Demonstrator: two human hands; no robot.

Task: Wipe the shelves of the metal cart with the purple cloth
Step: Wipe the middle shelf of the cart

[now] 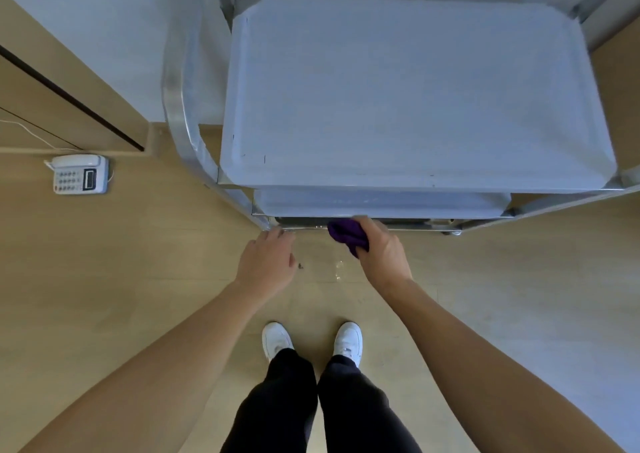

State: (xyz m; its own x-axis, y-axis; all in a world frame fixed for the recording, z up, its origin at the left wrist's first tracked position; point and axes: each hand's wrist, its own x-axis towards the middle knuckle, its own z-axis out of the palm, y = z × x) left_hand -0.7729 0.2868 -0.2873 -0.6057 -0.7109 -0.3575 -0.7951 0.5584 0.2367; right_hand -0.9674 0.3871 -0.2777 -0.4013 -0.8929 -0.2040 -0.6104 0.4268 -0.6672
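The metal cart (187, 106) stands in front of me, its broad top shelf (415, 95) seen from above. A middle shelf (381, 204) peeks out below it, and the front edge of the lowest shelf (408, 225) shows under that. My right hand (382, 253) is shut on the bunched purple cloth (347, 234), which sits at the lowest shelf's front edge. My left hand (268, 260) hovers with loose, spread fingers by the cart's front left leg (258, 215); whether its fingertips touch the leg is unclear.
A white desk telephone (80, 174) lies on the wooden floor at the left, its cord running to the wall. My white shoes (311, 341) stand just short of the cart. A small wet patch (339, 269) glistens on the floor between my hands.
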